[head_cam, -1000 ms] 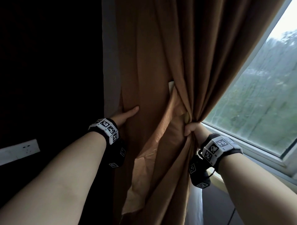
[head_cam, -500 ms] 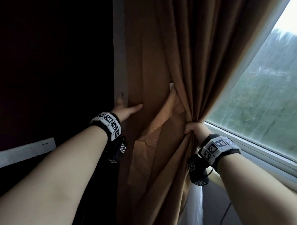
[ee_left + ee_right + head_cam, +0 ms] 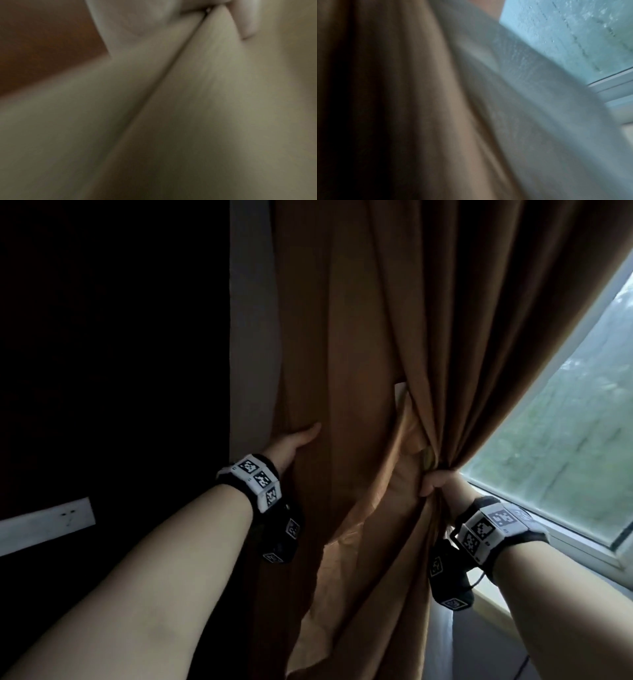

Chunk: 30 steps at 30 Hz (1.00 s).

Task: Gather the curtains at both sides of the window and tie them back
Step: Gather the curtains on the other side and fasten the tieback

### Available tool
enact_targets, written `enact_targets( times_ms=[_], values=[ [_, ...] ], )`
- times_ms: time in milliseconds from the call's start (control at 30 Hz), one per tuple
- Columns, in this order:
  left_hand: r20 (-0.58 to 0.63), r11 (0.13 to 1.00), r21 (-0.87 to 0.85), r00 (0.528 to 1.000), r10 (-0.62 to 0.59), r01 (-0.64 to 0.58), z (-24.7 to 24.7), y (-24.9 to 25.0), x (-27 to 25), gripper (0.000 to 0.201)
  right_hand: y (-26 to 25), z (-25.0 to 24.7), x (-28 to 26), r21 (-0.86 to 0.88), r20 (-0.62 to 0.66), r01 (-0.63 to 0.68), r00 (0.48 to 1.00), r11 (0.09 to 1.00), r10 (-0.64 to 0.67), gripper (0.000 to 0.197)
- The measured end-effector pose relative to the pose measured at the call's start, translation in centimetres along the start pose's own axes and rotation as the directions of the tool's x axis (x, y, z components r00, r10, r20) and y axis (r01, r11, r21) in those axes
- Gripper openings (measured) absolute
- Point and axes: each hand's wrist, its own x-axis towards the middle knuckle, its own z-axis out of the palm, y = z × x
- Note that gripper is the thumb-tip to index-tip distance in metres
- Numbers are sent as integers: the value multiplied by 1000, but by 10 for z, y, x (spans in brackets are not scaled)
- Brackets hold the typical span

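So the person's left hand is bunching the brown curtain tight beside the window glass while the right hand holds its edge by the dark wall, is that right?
Not quite: the hands are swapped. In the head view, the right hand grips the gathered brown curtain beside the window glass, and the left hand holds the curtain's edge by the dark wall.

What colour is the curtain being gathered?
The curtain is golden brown, clearest in the head view.

On my right wrist feed, blurred brown fabric curtain (image 3: 388, 108) folds fill the left. A pale grey sheer panel (image 3: 530, 108) runs diagonally beside them, and the rain-speckled glass window pane (image 3: 573, 33) shows at far upper right above its white frame (image 3: 614, 86).
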Motion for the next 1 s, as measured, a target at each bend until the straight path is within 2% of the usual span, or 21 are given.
enact_targets(
  times_ms=[100,167,233,300,433,500,567,600,667,733,767,800,833,900,1000],
  values=[
    [88,996,30,992,-85,83,24,-6,-6,13,0,4,1,12,-52,55,997,998,-54,29],
    [113,996,27,990,-85,82,43,-11,-10,23,0,13,3,5,-60,95,994,995,-95,24],
    [153,1000,18,988,-28,25,56,-15,-16,20,-2,22,3,35,-43,139,990,990,-138,26],
    [145,999,53,989,-6,-2,59,-13,-22,28,-2,27,3,72,-14,180,984,981,-180,24],
    [113,942,333,994,7,-44,51,-5,-26,38,2,31,4,162,92,185,975,969,-202,33],
    [138,902,428,990,-2,-58,50,-2,-32,43,2,35,0,233,183,181,957,955,-226,26],
    [83,860,509,997,-3,-40,53,-2,-35,43,0,37,-9,282,272,168,930,945,-247,13],
    [46,855,518,999,-9,-16,53,-2,-36,40,-2,37,-13,301,322,170,908,938,-268,17],
    [10,826,562,999,32,-33,56,-4,-36,41,-1,35,-13,292,370,197,879,936,-300,62],
    [-22,762,647,998,62,-33,58,-5,-39,46,1,34,-9,279,311,246,891,928,-330,95],
    [-59,726,687,993,103,-34,56,-6,-37,49,2,34,-6,284,270,271,898,920,-348,102],
    [-86,696,717,987,136,-34,53,-7,-34,51,3,35,-4,292,224,299,902,908,-369,100],
    [-80,649,760,983,164,-46,50,-7,-32,54,4,34,-2,305,188,322,902,897,-388,90],
    [-50,587,808,985,168,-59,39,-4,-24,68,5,31,-2,330,162,328,904,885,-395,60],
    [-57,667,743,988,145,-55,9,0,3,124,4,23,-7,328,235,259,909,909,-344,37]
  ],
)
